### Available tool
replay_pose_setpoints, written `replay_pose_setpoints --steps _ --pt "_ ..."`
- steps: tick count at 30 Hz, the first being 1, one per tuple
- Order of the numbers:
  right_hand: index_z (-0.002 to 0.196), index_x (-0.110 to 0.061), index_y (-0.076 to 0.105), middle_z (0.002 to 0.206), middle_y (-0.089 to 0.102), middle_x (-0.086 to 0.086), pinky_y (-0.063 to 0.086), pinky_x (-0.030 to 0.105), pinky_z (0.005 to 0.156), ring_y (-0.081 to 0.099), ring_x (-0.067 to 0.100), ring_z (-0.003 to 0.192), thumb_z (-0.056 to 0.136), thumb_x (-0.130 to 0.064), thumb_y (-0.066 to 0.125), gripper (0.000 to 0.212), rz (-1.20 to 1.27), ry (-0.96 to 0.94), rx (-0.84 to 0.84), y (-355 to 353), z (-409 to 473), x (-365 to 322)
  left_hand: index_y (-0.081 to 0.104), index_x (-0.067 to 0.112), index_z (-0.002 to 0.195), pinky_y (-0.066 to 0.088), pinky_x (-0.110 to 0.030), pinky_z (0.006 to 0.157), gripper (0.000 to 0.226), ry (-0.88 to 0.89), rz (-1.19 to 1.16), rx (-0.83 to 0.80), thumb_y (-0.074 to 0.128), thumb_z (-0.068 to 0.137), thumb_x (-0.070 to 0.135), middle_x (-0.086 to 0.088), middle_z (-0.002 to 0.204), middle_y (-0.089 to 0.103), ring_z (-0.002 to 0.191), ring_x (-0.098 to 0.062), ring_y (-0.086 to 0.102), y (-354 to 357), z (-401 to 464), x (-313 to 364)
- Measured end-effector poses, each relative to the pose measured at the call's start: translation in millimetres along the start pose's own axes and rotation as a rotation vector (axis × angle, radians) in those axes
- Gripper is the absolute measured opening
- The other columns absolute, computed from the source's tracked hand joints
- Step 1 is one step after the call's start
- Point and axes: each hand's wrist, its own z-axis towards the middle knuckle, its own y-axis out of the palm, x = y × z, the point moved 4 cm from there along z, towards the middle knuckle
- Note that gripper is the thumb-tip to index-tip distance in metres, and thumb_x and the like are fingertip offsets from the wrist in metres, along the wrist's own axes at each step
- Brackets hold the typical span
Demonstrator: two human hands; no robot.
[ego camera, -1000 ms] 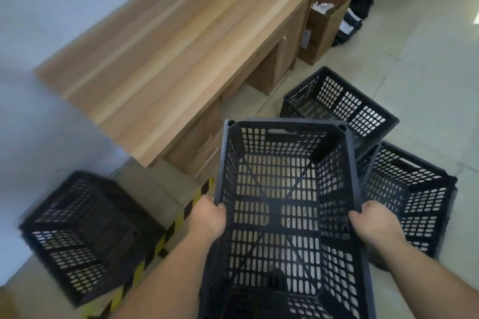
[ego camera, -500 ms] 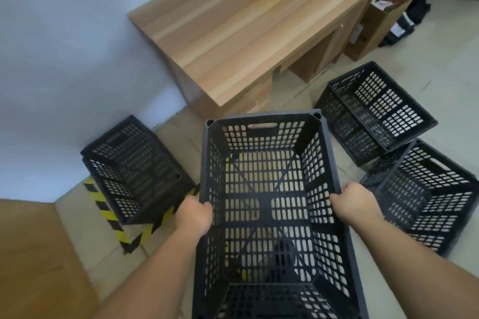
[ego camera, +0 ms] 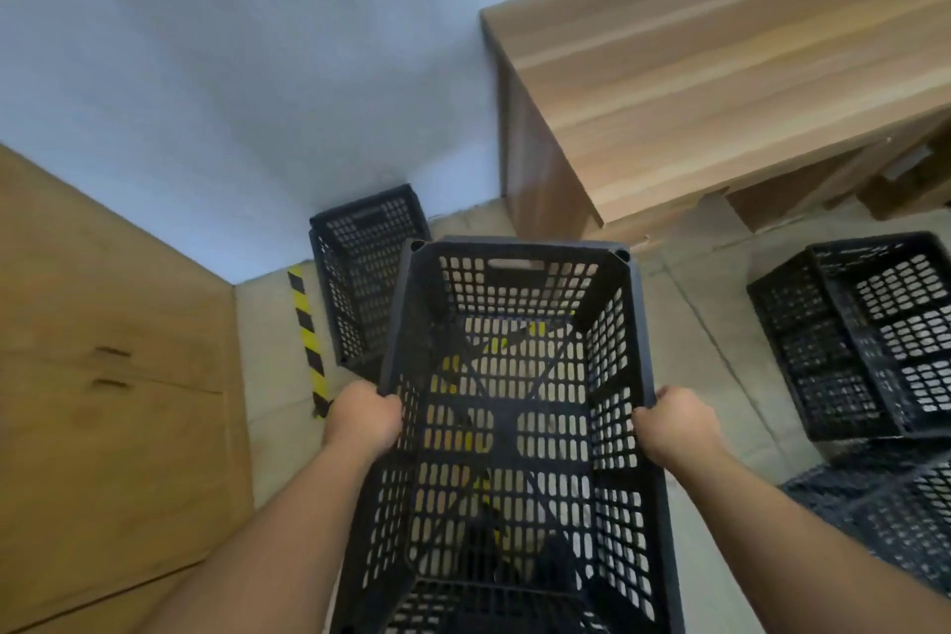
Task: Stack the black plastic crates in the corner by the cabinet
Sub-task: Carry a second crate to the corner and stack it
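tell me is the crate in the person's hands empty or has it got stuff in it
Empty. Through the held crate and its open mesh bottom, only floor and yellow-black tape show. The left hand and right hand grip its side rims.

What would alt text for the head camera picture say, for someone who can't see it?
Two bare hands, left hand and right hand, hold an empty black crate by its side rims above the floor. Another crate sits in the corner by a wooden cabinet, more crates at right beside a wooden desk.

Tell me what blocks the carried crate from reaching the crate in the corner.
Nothing visible does. The carried crate, gripped by the left hand and right hand, already overlaps the corner crate; only bare floor and hazard tape lie alongside.
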Motion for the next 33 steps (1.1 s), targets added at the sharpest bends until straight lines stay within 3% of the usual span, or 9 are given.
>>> replay_pose_setpoints --steps 2,6,11,19,25,33 --pt "0.102 -0.007 0.064 0.094 0.068 0.011 0.059 0.039 0.079 0.067 0.030 0.088 0.093 -0.020 0.062 0.016 -0.033 -0.054 -0.012 4.3 -1.7 -23.3 0.070 0.005 0.113 0.047 -0.037 0.084 0.026 -0.005 -0.039 0.017 0.055 0.104 0.024 -0.019 0.110 0.068 0.113 -0.042 0.066 -18.9 -0.5 -11.0" --pt "0.103 -0.008 0.064 0.098 0.069 0.012 0.059 0.040 0.078 0.067 0.031 0.090 0.093 -0.022 0.061 0.017 -0.078 -0.155 -0.034 11.9 1.7 -75.4 0.073 -0.001 0.109 0.058 -0.044 0.094 0.034 -0.050 -0.139 0.018 0.058 0.100 0.029 -0.022 0.112 0.075 0.107 -0.042 0.069 -49.3 22.0 -41.4" --pt "0.104 -0.008 0.066 0.097 0.071 0.012 0.062 0.048 0.081 0.070 0.031 0.087 0.091 -0.026 0.062 0.022 -0.078 -0.218 -0.025 24.5 5.2 -143.7 0.076 0.006 0.093 0.062 -0.052 0.087 0.044 -0.077 -0.295 0.032 0.055 0.076 0.040 -0.017 0.095 0.078 0.090 -0.041 0.072 -73.8 76.0 -77.0" --pt "0.105 -0.005 0.064 0.099 0.068 0.014 0.060 0.044 0.081 0.067 0.034 0.091 0.092 -0.027 0.061 0.025 -0.137 -0.290 0.033 44.7 16.1 -242.7 0.071 0.017 0.100 0.061 -0.053 0.090 0.023 -0.122 -0.413 -0.003 0.059 0.096 0.036 -0.009 0.095 0.077 0.090 -0.033 0.073 -132.6 122.0 -83.5" --pt "0.104 -0.005 0.064 0.104 0.069 0.016 0.048 0.035 0.074 0.060 0.033 0.088 0.092 -0.027 0.062 0.025 -0.170 -0.326 0.051 47.4 41.1 -305.2 0.073 0.015 0.100 0.061 -0.053 0.092 0.026 -0.138 -0.442 -0.021 0.058 0.097 0.036 -0.010 0.097 0.078 0.092 -0.032 0.073 -157.8 169.8 -75.3" --pt "0.105 -0.007 0.062 0.099 0.065 0.012 0.050 0.036 0.074 0.061 0.031 0.087 0.093 -0.028 0.061 0.025 -0.202 -0.351 0.009 55.1 95.8 -375.2 0.073 0.012 0.094 0.061 -0.052 0.090 0.026 -0.177 -0.516 -0.025 0.056 0.102 0.029 -0.013 0.093 0.079 0.089 -0.032 0.075 -177.4 231.2 -37.7"
